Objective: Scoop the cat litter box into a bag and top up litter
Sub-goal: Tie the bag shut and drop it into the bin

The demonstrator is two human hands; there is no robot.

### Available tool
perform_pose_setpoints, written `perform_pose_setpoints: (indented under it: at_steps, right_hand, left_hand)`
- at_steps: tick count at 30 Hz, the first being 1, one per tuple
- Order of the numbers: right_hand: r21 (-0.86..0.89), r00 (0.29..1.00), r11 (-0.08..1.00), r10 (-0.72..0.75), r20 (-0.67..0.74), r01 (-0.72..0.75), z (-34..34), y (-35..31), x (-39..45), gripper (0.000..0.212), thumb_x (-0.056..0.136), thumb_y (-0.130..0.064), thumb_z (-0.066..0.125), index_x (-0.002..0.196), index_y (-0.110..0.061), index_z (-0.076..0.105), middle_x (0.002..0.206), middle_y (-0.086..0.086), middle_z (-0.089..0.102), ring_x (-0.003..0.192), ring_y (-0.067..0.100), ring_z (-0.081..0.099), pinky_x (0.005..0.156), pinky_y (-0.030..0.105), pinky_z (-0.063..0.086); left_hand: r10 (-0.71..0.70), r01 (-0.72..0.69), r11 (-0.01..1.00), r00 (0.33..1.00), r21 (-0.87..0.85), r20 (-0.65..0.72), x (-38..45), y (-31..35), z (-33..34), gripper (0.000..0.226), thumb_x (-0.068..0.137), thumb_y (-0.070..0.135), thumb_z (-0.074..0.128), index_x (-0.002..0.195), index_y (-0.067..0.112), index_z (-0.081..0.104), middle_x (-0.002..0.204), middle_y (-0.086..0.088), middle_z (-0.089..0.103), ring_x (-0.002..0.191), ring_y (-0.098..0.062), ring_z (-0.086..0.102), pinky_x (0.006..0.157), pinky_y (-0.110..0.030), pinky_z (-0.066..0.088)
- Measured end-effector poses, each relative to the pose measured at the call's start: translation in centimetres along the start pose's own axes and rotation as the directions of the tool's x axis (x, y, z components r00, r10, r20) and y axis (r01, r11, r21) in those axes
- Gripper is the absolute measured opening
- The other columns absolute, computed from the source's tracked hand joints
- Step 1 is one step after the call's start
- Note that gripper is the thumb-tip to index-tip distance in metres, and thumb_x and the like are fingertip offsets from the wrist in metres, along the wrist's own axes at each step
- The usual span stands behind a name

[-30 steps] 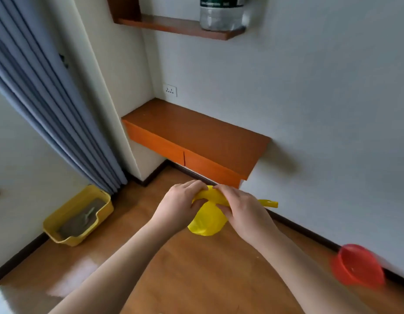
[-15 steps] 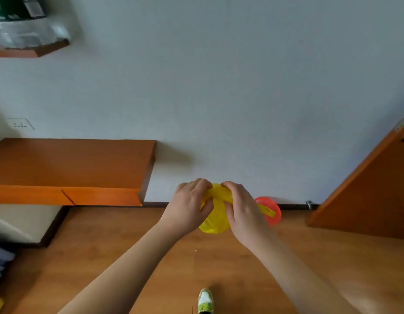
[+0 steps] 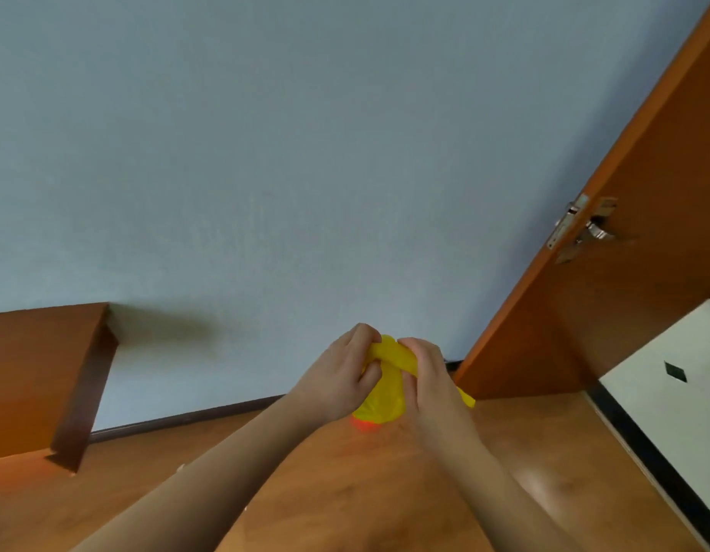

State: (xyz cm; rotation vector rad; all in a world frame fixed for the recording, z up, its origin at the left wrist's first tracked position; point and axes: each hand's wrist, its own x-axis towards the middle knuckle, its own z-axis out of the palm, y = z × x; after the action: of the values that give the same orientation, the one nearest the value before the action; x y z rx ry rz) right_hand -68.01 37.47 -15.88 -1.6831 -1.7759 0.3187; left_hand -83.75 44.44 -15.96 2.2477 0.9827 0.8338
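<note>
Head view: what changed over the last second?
The view swung right: the litter box, curtain and upper shelf left frame, the door and its handle came in. The red bowl now peeks from behind the bag. Unchanged: left hand and right hand keep their grip on the bag's neck.

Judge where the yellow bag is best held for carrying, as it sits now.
Grip the yellow bag at its twisted neck, from above: the left hand and right hand already pinch it there, and the full, rounded body hangs below.
</note>
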Motion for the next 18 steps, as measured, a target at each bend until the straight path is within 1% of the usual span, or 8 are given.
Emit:
perform_pose_setpoints:
  at_steps: [3, 6, 9, 13, 16, 18]
  right_hand:
    - [-0.009, 0.997, 0.998, 0.060, -0.038, -0.061, -1.4, 2.8, 2.1, 0.033, 0.100, -0.020, 0.040, 0.132, -0.023, 0.040, 0.128, -0.010, 0.043, 0.109, 0.003, 0.046, 0.092, 0.024, 0.044]
    - [-0.033, 0.996, 0.996, 0.082, -0.029, -0.083, -2.5, 5.8, 4.1, 0.033, 0.099, -0.023, 0.042, 0.132, -0.025, 0.040, 0.127, -0.009, 0.044, 0.107, 0.005, 0.048, 0.088, 0.024, 0.046]
    - [-0.063, 0.999, 0.997, 0.043, -0.019, -0.044, -3.5, 9.7, 6.5, 0.031, 0.098, -0.021, 0.045, 0.128, -0.025, 0.043, 0.123, -0.010, 0.045, 0.102, 0.002, 0.046, 0.086, 0.020, 0.042]
    - [-0.075, 0.998, 0.997, 0.036, 0.056, -0.031, -3.2, 15.8, 9.8, 0.034, 0.097, -0.021, 0.048, 0.130, -0.027, 0.040, 0.125, -0.010, 0.046, 0.108, 0.006, 0.048, 0.091, 0.024, 0.046]
    - [-0.106, 0.993, 0.994, 0.004, 0.117, 0.009, -2.6, 20.6, 12.4, 0.038, 0.097, -0.026, 0.050, 0.132, -0.028, 0.038, 0.126, -0.011, 0.047, 0.112, 0.006, 0.050, 0.090, 0.021, 0.048]
    - [-0.123, 0.987, 0.990, -0.047, 0.155, 0.066, -2.4, 23.8, 14.4, 0.040, 0.094, -0.023, 0.055, 0.132, -0.024, 0.040, 0.124, -0.007, 0.051, 0.111, 0.008, 0.052, 0.090, 0.021, 0.049]
  left_hand:
    - [0.059, -0.059, 0.998, 0.998, 0.023, -0.004, 4.1, 0.0, 2.0, 0.021, 0.088, 0.020, 0.048, 0.108, 0.012, 0.049, 0.095, 0.006, 0.050, 0.082, -0.009, 0.045, 0.070, -0.012, 0.031]
    - [0.114, -0.111, 0.986, 0.993, 0.124, -0.016, 7.8, -0.4, 4.0, 0.028, 0.086, 0.027, 0.046, 0.108, 0.011, 0.053, 0.096, 0.003, 0.053, 0.082, -0.013, 0.047, 0.075, -0.020, 0.032]
    - [0.152, -0.153, 0.959, 0.988, 0.239, 0.023, 11.3, -1.5, 6.1, 0.032, 0.083, 0.033, 0.047, 0.107, 0.015, 0.057, 0.099, 0.001, 0.059, 0.086, -0.017, 0.054, 0.079, -0.025, 0.037]
    - [0.125, -0.152, 0.925, 0.987, 0.349, 0.098, 15.1, -3.8, 9.3, 0.031, 0.082, 0.038, 0.051, 0.104, 0.018, 0.059, 0.097, 0.002, 0.062, 0.086, -0.019, 0.059, 0.080, -0.032, 0.046]
    - [0.078, -0.118, 0.896, 0.991, 0.428, 0.109, 18.2, -5.5, 12.3, 0.028, 0.082, 0.039, 0.051, 0.100, 0.021, 0.060, 0.093, 0.004, 0.062, 0.082, -0.018, 0.060, 0.077, -0.034, 0.051]
    - [0.053, -0.089, 0.881, 0.995, 0.465, 0.089, 20.1, -6.3, 14.7, 0.025, 0.080, 0.038, 0.052, 0.096, 0.021, 0.060, 0.091, 0.005, 0.062, 0.080, -0.018, 0.061, 0.075, -0.033, 0.051]
